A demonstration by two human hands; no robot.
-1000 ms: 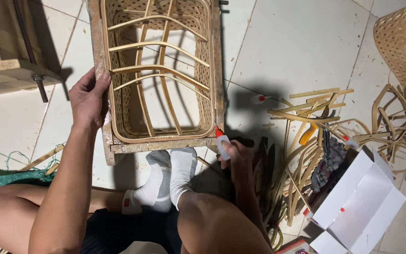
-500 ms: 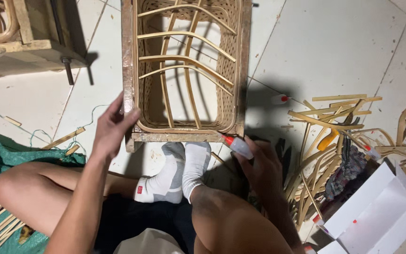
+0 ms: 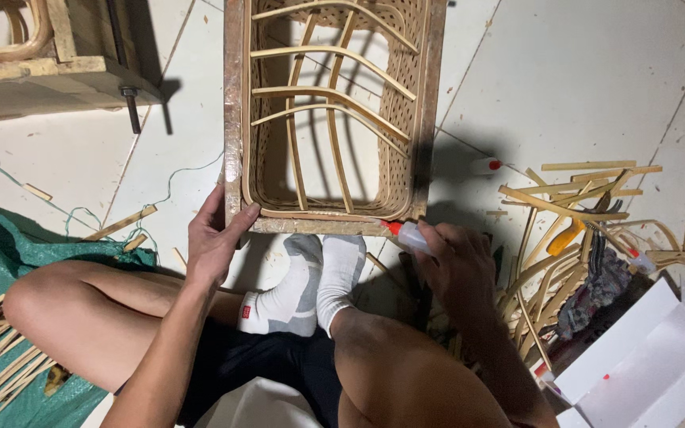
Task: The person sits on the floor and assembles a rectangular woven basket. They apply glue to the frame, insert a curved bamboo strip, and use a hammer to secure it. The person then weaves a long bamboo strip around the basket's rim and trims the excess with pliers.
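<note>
Left hand [image 3: 214,242] took a closed grip on the lower left corner of the rattan basket frame [image 3: 328,119], thumb over the wooden rim, fingers on the outer side. Right hand [image 3: 460,269] wrapped a small glue bottle [image 3: 410,235], its red nozzle pointing up and left and touching the frame's lower right corner.

Frame: rectangular, open weave with bent ribs, lying on the tiled floor [image 3: 580,87] at upper centre of the frame, long axis running from top to bottom of the picture, its near short edge just above the white socks [image 3: 311,277].

Surroundings: second red-capped bottle [image 3: 486,166] on the floor right of the frame; loose rattan strips [image 3: 564,206] heaped at right, close behind the right hand; white folded cardboard [image 3: 644,364] at lower right; green cloth [image 3: 9,246] at left; wooden block with bolt [image 3: 81,75] at upper left.
</note>
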